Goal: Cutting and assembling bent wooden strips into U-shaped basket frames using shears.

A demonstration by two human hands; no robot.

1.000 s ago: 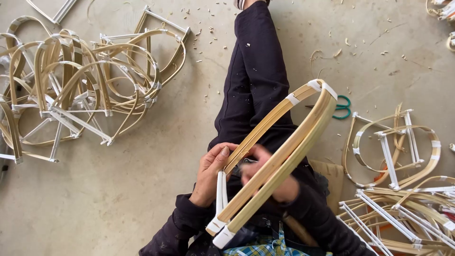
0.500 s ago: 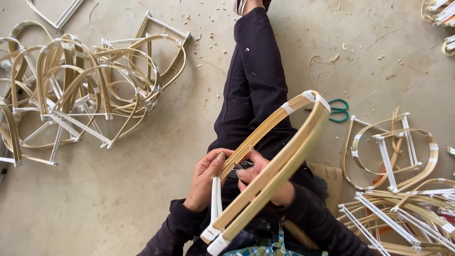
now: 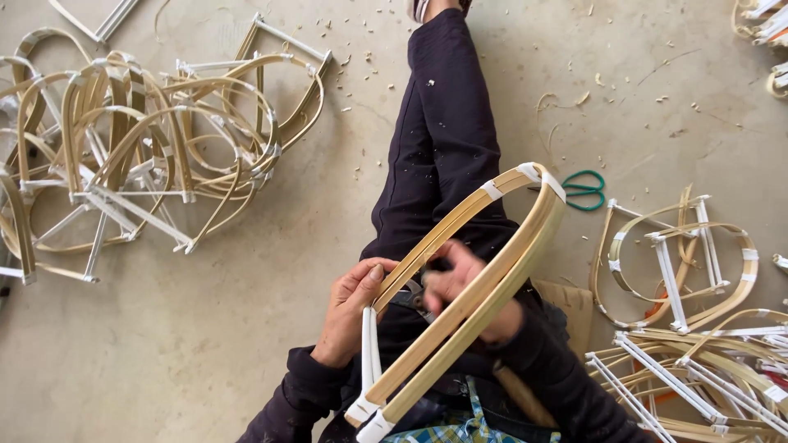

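Over my lap, the bent bamboo frame (image 3: 472, 271) rested tilted, its pale curved strips already bound with white tape at the top bend and the near corners. I judged it mostly assembled, with some fixing left mid-span. My left hand (image 3: 351, 316) pinched the inner strip; my right hand (image 3: 460, 283) was closed around something small and dark that I couldn't make out. Green-handled scissors (image 3: 584, 190) lay on the gritty concrete floor (image 3: 246, 328), with heaps of finished frames (image 3: 139, 156) on either side
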